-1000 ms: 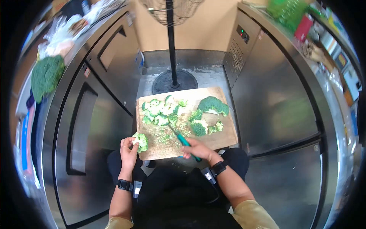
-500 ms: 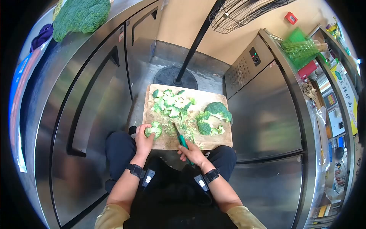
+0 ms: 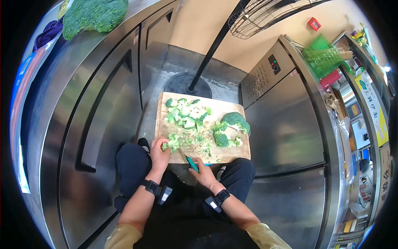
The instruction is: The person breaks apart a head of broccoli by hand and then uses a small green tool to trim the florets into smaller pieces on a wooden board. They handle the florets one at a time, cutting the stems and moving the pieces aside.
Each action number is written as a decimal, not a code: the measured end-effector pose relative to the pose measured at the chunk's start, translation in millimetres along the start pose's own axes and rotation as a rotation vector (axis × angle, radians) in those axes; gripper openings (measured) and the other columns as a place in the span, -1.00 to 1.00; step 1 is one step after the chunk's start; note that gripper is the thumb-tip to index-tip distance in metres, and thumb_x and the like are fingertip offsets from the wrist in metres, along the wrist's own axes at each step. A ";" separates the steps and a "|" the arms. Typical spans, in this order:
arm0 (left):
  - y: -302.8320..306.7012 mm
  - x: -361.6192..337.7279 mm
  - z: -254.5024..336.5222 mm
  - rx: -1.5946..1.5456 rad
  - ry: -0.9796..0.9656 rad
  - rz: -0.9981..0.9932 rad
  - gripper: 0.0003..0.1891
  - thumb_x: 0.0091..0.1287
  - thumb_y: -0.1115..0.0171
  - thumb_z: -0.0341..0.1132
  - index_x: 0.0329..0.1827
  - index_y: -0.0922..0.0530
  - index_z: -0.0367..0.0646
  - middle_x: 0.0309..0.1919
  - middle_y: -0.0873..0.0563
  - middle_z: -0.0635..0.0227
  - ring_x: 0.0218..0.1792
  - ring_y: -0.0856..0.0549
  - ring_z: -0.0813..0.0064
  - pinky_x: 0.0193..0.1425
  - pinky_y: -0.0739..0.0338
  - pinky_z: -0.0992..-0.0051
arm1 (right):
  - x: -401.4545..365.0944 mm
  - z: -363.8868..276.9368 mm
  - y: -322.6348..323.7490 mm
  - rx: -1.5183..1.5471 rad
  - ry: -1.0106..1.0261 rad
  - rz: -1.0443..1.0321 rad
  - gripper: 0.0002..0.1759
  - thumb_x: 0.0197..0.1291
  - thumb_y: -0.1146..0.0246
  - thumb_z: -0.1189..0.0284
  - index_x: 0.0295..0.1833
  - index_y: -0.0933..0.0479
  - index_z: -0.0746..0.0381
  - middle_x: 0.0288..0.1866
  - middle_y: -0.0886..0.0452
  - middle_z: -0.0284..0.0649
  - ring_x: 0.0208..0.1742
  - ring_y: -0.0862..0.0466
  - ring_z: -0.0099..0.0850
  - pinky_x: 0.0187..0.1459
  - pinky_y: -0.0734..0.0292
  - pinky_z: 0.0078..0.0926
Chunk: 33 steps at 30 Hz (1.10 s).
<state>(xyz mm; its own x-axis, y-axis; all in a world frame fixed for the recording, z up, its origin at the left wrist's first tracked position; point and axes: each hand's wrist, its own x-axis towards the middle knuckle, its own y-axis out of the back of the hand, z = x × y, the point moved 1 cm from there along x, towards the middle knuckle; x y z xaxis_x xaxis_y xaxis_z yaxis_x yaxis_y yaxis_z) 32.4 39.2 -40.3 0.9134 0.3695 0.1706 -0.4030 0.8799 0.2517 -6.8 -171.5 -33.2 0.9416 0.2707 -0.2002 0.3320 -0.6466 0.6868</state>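
At the board's near left corner, my left hand [image 3: 159, 153] is closed on a broccoli piece [image 3: 172, 142]. My right hand [image 3: 203, 172] grips a knife with a green handle [image 3: 192, 163], just off the near edge. Its short blade points up and left, its tip close to the held piece. Beneath both is a wooden cutting board [image 3: 236, 155]. A heap of cut florets [image 3: 186, 114] lies at its far left. Larger broccoli heads [image 3: 235, 121] rest on the right side, with small crumbs scattered across the middle.
A steel cabinet [image 3: 107, 108] rises on the left, with a big broccoli head [image 3: 95, 16] on its top. Another steel cabinet [image 3: 286, 124] flanks the right side. Beyond the board stands a fan's round base [image 3: 174, 85] with its black pole [image 3: 211, 50].
The knife has moved left and towards me, its blade now turned towards the piece in my left hand. That piece shows differently in my fingers. The view has shifted slightly.
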 end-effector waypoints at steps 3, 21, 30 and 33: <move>0.0 -2.5 6.3 0.011 0.017 -0.032 -0.68 -0.07 -0.31 -0.64 -0.22 -0.57 -0.19 -0.08 -0.56 0.20 0.00 -0.58 0.23 0.08 -0.46 0.43 | -5.8 9.9 -0.3 0.019 0.060 0.058 -0.54 0.22 -0.26 0.34 0.17 -0.27 0.12 -0.46 -0.54 -0.17 -0.53 -0.58 -0.30 -0.40 -0.48 -0.38; -12.9 -4.4 -6.0 -0.173 0.096 -0.029 -0.48 -0.04 -0.26 -0.69 0.05 -0.47 -0.18 -0.09 -0.57 0.29 -0.08 -0.60 0.44 0.01 -0.47 0.53 | -10.6 21.3 -10.1 0.189 -0.070 0.018 -0.55 0.28 -0.18 0.36 0.20 -0.16 0.08 -0.35 -0.55 0.07 -0.26 -0.60 0.10 -0.24 -0.48 -0.13; -5.9 -6.8 1.4 -0.069 0.023 -0.098 -0.56 -0.09 -0.20 -0.72 -0.09 -0.51 -0.19 -0.14 -0.60 0.28 -0.07 -0.61 0.30 0.04 -0.46 0.48 | -14.4 1.8 -1.3 0.330 -0.177 -0.005 -0.61 0.37 -0.09 0.34 0.22 -0.19 0.17 -0.43 -0.58 -0.22 -0.54 -0.61 -0.45 -0.44 -0.52 -0.47; -4.5 -8.8 5.8 -0.070 -0.010 -0.134 -0.56 -0.10 -0.19 -0.73 -0.09 -0.53 -0.20 -0.09 -0.59 0.26 -0.02 -0.60 0.29 0.08 -0.45 0.47 | -15.4 -1.7 2.5 0.308 -0.160 0.012 -0.64 0.39 -0.08 0.33 0.20 -0.23 0.20 -0.43 -0.57 -0.23 -0.54 -0.60 -0.47 -0.45 -0.52 -0.48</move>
<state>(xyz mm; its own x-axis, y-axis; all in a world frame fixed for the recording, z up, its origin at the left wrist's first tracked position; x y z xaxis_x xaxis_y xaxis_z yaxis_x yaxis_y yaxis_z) 25.9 30.3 -37.4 0.9579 0.2449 0.1499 -0.2725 0.9399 0.2057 -20.6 -176.1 -27.2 0.9345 0.1623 -0.3169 0.2992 -0.8404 0.4519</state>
